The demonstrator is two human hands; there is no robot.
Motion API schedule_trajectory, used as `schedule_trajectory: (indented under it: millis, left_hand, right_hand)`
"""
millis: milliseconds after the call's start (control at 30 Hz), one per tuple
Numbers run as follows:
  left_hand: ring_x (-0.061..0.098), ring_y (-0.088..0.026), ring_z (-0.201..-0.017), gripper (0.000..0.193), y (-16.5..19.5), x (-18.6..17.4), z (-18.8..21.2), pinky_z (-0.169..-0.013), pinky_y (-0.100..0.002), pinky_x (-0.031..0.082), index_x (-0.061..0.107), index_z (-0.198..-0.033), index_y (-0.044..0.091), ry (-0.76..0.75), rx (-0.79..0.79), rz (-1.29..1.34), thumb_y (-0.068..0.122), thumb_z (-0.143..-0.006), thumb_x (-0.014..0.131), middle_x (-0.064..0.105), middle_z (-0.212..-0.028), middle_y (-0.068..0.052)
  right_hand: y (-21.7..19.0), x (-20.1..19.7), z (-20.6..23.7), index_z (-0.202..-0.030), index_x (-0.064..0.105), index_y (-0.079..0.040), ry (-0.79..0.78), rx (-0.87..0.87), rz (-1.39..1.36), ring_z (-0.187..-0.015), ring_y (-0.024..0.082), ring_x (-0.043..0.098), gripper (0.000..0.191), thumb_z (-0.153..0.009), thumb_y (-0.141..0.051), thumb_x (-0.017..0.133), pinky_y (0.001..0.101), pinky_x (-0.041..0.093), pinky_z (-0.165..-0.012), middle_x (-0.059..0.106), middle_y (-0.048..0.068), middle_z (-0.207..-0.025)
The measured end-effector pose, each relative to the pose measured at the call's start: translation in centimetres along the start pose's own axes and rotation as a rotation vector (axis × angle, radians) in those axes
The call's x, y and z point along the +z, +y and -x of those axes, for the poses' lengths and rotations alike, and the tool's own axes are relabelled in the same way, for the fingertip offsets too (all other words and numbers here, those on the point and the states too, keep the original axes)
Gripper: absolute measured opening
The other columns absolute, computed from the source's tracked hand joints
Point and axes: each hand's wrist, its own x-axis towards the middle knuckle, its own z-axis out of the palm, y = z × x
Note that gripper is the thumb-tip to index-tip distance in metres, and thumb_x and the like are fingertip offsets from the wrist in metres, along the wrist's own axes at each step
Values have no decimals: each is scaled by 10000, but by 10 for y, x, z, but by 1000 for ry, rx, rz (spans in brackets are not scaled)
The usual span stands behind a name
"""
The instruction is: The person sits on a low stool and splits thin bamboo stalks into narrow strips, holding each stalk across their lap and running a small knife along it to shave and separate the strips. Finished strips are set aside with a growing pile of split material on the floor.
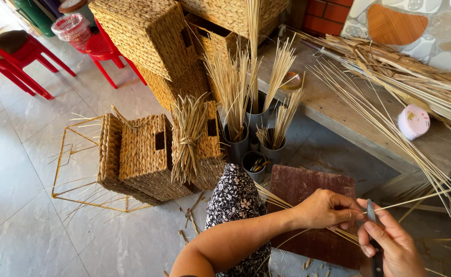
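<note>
hands meet low at the right of my view, over a dark red board (307,195) lying on the tiled floor (25,169). the left hand (328,209) has its grip pinched shut on a thin pale reed strip (415,199) that runs off to the right. the right hand (392,246) is curled closed around a small knife (373,231), its narrow blade standing upright just beside the left fingertips (358,216) and touching the strip. more loose reed strips (389,128) fan up from the hands toward the wooden counter (338,115). on that counter i see a heap of dried rushes (405,72) and a small round pink tin (413,121), well apart from the hands. just beyond the board stand grey pots (236,146) stuffed with upright reed stalks. left of them sit woven baskets (146,154), one with a tied bundle of dried grass (187,136) leaning on it, and a bare yellow wire frame (76,154) beside them. larger woven baskets (148,36) are stacked behind, and red plastic chairs (20,59) stand at the far left. a knee in black and white floral cloth (233,197) shows under the left forearm.
</note>
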Motion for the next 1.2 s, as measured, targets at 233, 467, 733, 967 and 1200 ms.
schedule_trajectory:
  millis: [233, 467, 733, 967, 1200]
  left_hand:
    - [554, -29, -558, 209, 3, -5, 2, -513, -245, 471, 787, -1141, 132, -9, 43, -101, 269, -1040, 667, 643, -645, 26]
    - [530, -34, -519, 214, 4, -35, 12, -488, -247, 465, 781, -1132, 138, -126, -6, -40, 281, -1048, 647, 640, -637, 32]
    - [541, -44, -560, 221, 18, -65, 22, -510, -232, 469, 777, -1141, 120, -155, -100, -28, 253, -1040, 633, 636, -698, 28]
    - [546, -23, -628, 219, 10, -50, 33, -538, -198, 466, 773, -1119, 73, -21, -124, 122, 221, -1066, 620, 607, -719, 42]
    - [564, -20, -592, 211, 11, -29, 26, -490, -193, 453, 771, -1081, 43, 1, -138, 120, 193, -1026, 633, 662, -727, 34]
  right_hand:
    - [-9, -26, -2, -1523, 515, -13, -20, -98, -189, -633, 134, 468, 433, -1095, -79, 492, 288, 402, -561, 555, 109, -817]
    - [-27, -75, 1, -1467, 503, -20, -10, -359, -280, -626, 122, 479, 354, -1118, -67, 471, 294, 407, -568, 565, 109, -835]
    - [-36, -115, 26, -1417, 529, -16, 363, -500, -330, -637, 132, 489, 291, -1134, -80, 506, 284, 416, -592, 574, 101, -819]
    - [-69, -119, 73, -1373, 553, -14, 494, -598, -137, -646, 141, 498, 239, -1147, -91, 536, 275, 423, -613, 583, 93, -804]
    - [-43, 18, 45, -1421, 564, -10, 221, -195, 135, -633, 109, 601, 403, -1032, -111, 529, 245, 499, -560, 687, 94, -825]
